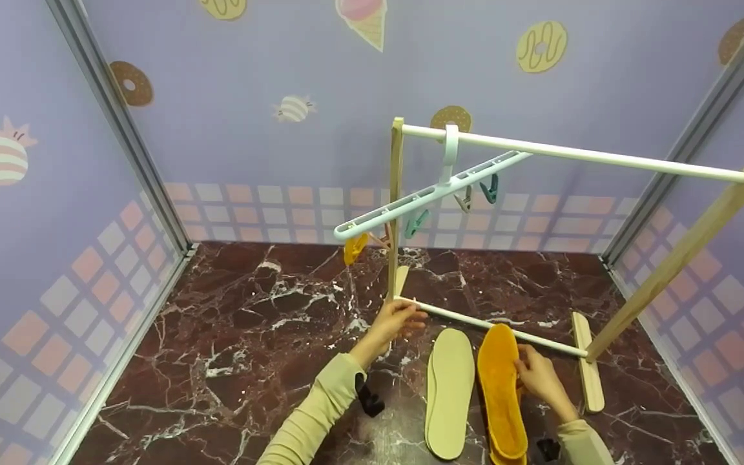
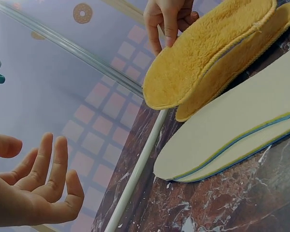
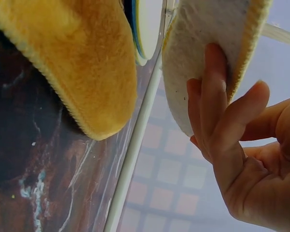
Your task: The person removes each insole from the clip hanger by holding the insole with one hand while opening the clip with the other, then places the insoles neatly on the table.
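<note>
In the head view my right hand [image 1: 542, 378] pinches the edge of the upper fuzzy yellow insole [image 1: 500, 361], thumb on the pile. Its fingers [image 3: 215, 72] lie against the pale underside in the right wrist view. This insole is raised at its far end over a second yellow insole [image 3: 106, 87] on the tabletop. Left of them lies a stacked pair of cream insoles [image 1: 451, 394] with blue and yellow edge layers. My left hand [image 1: 391, 325] holds nothing; its fingers are loosely bent, near the left end of the rack's bottom rail [image 1: 475, 321].
A wooden post [image 1: 675, 265] and a white top bar [image 1: 578, 155] form part of the rack. From the bar hangs a pale blue hanger [image 1: 411, 201] with several clips, including an orange clip [image 1: 355, 248]. Printed walls [image 1: 268, 148] enclose the dark marbled tabletop [image 1: 217, 361].
</note>
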Demonstrator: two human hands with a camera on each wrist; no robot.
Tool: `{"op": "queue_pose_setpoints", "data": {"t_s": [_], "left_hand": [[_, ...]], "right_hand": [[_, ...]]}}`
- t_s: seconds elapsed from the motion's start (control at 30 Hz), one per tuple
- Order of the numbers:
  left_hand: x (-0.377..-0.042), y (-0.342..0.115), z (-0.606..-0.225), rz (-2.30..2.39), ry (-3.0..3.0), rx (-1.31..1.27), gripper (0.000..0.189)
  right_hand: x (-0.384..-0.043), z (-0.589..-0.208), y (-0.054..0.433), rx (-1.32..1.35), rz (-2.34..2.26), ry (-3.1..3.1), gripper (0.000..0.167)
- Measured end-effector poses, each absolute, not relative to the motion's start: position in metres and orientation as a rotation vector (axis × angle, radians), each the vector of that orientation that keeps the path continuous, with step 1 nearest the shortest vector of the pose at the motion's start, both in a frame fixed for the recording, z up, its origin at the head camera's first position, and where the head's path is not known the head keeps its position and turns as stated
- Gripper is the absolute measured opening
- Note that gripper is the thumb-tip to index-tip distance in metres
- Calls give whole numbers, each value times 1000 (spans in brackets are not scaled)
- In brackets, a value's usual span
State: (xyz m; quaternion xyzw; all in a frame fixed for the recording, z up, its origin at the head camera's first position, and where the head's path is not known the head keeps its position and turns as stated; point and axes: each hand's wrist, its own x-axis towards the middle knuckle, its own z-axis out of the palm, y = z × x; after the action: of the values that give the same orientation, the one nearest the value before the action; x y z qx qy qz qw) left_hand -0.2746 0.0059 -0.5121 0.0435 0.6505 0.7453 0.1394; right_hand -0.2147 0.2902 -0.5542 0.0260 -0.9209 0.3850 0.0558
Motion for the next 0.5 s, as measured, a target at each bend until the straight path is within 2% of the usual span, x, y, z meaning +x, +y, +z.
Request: {"op": "queue_pose_setpoints", "data": {"t_s": [0.23, 0.5], "left_hand": [[-261, 4, -497, 2152, 1889, 109, 27], [-260, 2, -498, 2139, 1900, 106, 29]], "right_hand": [[-210, -558, 293, 105, 1092, -2852, 31], [-210, -561, 296, 117, 1085, -2891, 33]]}}
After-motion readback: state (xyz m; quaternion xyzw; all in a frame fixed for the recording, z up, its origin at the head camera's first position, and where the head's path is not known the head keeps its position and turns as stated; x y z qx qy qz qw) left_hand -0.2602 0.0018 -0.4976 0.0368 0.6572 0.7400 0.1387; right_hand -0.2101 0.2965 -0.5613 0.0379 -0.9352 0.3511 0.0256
